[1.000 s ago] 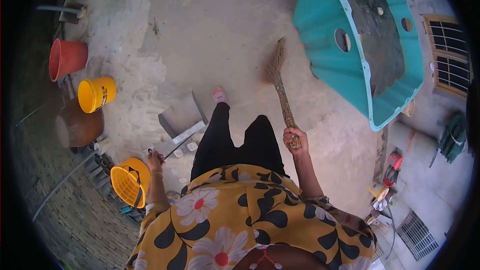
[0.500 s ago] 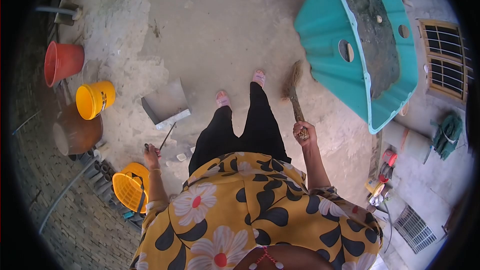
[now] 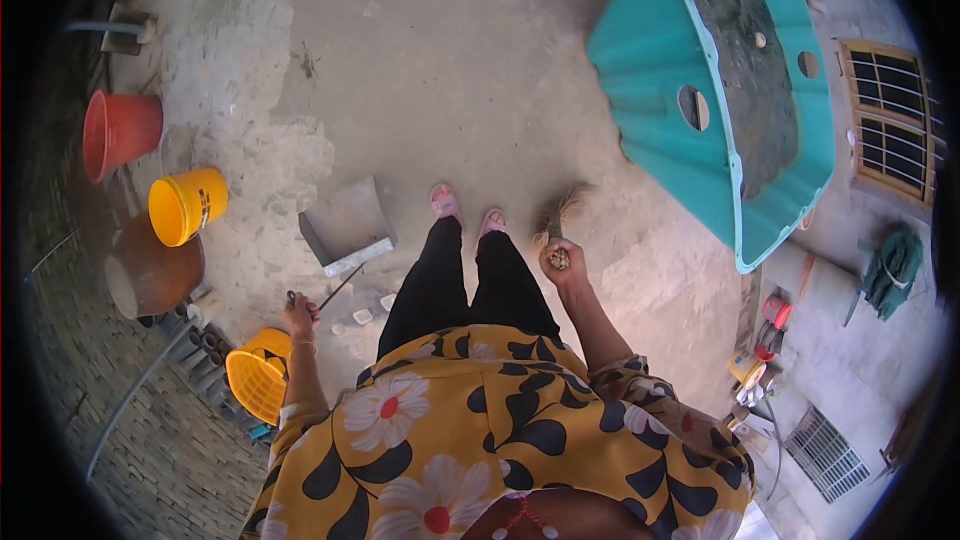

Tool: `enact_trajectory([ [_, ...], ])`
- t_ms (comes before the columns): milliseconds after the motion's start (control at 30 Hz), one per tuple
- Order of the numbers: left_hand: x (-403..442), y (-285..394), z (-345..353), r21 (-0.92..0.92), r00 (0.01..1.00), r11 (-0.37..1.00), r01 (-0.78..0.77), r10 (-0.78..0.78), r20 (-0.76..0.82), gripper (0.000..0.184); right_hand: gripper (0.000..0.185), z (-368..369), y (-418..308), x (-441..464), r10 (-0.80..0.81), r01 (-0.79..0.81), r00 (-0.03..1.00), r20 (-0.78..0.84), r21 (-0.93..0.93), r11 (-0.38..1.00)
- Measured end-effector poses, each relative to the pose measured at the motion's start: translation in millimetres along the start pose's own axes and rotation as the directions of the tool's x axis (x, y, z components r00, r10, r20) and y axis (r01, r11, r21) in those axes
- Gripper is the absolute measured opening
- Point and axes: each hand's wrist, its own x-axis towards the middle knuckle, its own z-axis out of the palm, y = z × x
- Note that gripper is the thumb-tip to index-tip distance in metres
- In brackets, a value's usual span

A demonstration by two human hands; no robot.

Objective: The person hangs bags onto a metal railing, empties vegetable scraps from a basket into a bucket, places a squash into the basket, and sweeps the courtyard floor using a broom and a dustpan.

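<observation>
My left hand (image 3: 300, 316) is closed around the end of the thin dark handle of a dustpan (image 3: 350, 224). The metal-looking pan rests on the concrete floor with its wide opening facing away from me. In my right hand (image 3: 566, 265) is a short straw hand broom (image 3: 566, 208), gripped round its bundled stalks. Its frayed bristles point away from me and lie near the floor, to the right of my feet. I cannot tell whether the bristles touch the ground.
A large turquoise tub (image 3: 655, 70) of grey material stands at the right. Along the left side are a red bucket (image 3: 130, 130), a yellow bucket (image 3: 190, 202), a brown pot (image 3: 155, 265) and a yellow basket (image 3: 258, 375). A barred window (image 3: 890, 118) is set in the right wall.
My right hand and the broom have swung left, closer to my feet. The dustpan has shifted slightly right. My left foot is now forward, where my right foot was ahead before.
</observation>
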Motion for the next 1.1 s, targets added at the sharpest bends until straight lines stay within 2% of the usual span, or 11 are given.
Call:
enact_trajectory([
  [67,-7.2,-4.7,-1.3,0.014,1.000,1.000,-0.013,0.013,-0.016,0.025,0.012,60.0,40.1,34.1,0.021,-0.022,0.999,-0.029,-0.025,0.999],
  [100,-13.3,-6.7,-3.4,0.041,0.999,0.999,-0.024,0.025,-0.030,0.025,0.013,92.5,56.8,43.0,0.049,-0.046,0.998,0.024,-0.126,0.991],
  [300,-28.9,-6.3,-17.5,0.039,1.000,0.999,-0.013,0.013,-0.008,0.025,0.007,208.8,70.3,87.6,0.117,-0.107,0.920,0.373,-0.048,0.993],
  [400,-27.7,-4.9,-15.8,0.071,0.999,0.997,0.017,-0.014,-0.044,0.025,0.019,208.5,57.9,77.3,0.123,-0.069,0.936,0.331,-0.171,0.983],
  [467,-31.8,-3.8,-12.6,0.063,0.999,0.998,0.013,-0.010,-0.048,0.025,0.040,191.6,56.5,50.1,0.009,0.150,0.945,0.327,-0.456,0.877],
  [533,-29.2,-9.5,-8.6,0.014,0.999,1.000,0.008,-0.008,-0.047,0.025,0.065,180.4,56.6,11.9,0.038,0.144,0.967,0.251,-0.666,0.731],
  [600,-33.8,-9.9,-2.8,-0.012,0.998,0.999,0.032,-0.033,-0.062,0.024,0.073,162.9,60.0,-17.4,0.097,0.098,0.975,0.198,-0.783,0.615],
  [733,-31.8,-17.3,10.5,-0.120,0.993,0.991,0.057,-0.069,-0.094,0.023,0.073,172.0,71.5,-39.1,0.295,-0.049,0.945,0.137,-0.837,0.544],
  [933,-66.8,-23.3,17.0,-0.286,0.983,0.957,0.052,-0.099,-0.152,0.022,0.039,205.8,53.4,68.0,0.639,-0.371,0.769,0.006,-0.811,0.453],
  [1000,-88.8,-27.3,21.3,-0.359,0.960,0.933,0.035,-0.131,-0.247,0.022,0.031,234.6,8.6,87.4,0.565,-0.379,0.820,-0.092,-0.827,0.416],
  [1100,-123.7,-32.6,41.9,-0.450,0.932,0.892,0.044,-0.198,-0.304,0.022,0.027,297.2,-80.0,107.4,0.476,-0.222,0.879,-0.040,-0.917,0.332],
])
